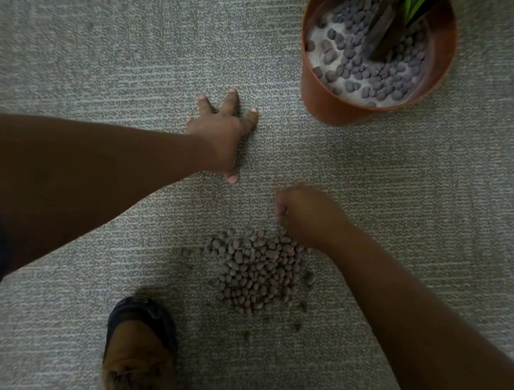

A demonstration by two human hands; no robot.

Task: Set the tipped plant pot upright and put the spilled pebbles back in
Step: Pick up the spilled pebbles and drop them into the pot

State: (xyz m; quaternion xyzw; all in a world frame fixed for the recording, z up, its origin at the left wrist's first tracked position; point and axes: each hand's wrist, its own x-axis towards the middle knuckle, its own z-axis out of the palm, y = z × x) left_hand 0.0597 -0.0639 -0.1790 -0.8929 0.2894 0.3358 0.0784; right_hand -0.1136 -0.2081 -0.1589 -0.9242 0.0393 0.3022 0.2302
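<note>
Pebble pile (258, 272) on carpet (88, 48) nr lower edge, beside your shoe (141, 353). Your R hand (304, 214) fisted at pile's far rim; contents can't tell. L hand (223, 130) flat, fingers splayed. Pot (331, 104) upright, far-right corner; open carpet between.

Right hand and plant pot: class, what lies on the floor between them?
Only bare grey carpet between the right hand and the plant pot, as the head view shows.
</note>
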